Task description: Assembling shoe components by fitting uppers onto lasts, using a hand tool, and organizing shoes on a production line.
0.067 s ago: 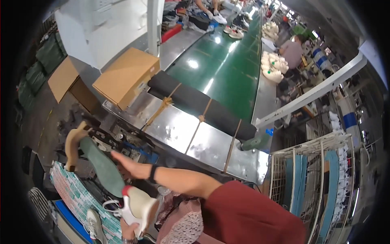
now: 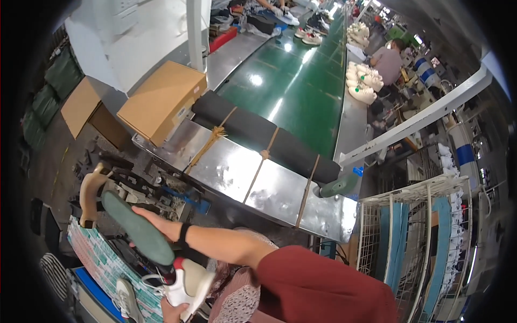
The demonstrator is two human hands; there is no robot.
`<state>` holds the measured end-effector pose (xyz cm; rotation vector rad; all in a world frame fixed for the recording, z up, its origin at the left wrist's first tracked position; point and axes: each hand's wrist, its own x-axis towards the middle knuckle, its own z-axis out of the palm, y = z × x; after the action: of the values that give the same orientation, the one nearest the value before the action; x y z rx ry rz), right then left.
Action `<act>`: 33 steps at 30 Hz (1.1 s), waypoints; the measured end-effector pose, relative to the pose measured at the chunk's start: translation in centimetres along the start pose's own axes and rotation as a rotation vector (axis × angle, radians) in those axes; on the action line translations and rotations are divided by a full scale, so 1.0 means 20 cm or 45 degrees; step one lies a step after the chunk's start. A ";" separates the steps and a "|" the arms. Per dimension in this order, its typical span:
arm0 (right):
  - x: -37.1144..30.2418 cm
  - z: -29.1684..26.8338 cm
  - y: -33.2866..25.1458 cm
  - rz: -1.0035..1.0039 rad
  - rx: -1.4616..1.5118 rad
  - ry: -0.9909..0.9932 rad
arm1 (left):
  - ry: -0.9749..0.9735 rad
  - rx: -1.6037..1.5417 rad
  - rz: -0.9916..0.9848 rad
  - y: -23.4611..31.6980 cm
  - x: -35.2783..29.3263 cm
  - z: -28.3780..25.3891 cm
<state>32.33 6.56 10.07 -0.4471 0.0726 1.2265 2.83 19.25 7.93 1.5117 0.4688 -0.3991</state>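
A green shoe last [image 2: 137, 226] lies slantwise at the lower left, with its end at the collar of a white sneaker with a red heel patch [image 2: 186, 282]. My right hand [image 2: 161, 223], a black band on its wrist, is wrapped round the middle of the last. Fingertips show on the last's far side. Below, my left hand [image 2: 173, 310] grips the sneaker by its side near the sole. Between last and sneaker a dark strip shows at the opening. Another white sneaker [image 2: 126, 299] rests on a patterned green-and-white cloth [image 2: 99, 253] to the left.
A tan curved arm [image 2: 90, 196] of a machine stands just beyond the last. Ahead are a metal table edge [image 2: 226, 167], a tied black roll [image 2: 253, 129], a cardboard box [image 2: 161, 99] and a green conveyor [image 2: 280, 81]. A wire rack [image 2: 414, 242] stands to the right.
My right hand has moved left and closed round the last, which it was beside before. The last and sneaker have shifted slightly, with more dark strip showing at the sneaker's opening.
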 end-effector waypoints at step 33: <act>-1.76 -1.39 -0.51 -0.155 -2.113 1.612 | 0.921 1.376 0.088 0.01 0.78 0.24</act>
<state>34.70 -37.71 -2.05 -2.5646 0.0822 0.4330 16.38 14.98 -0.12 2.7377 0.8254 0.0068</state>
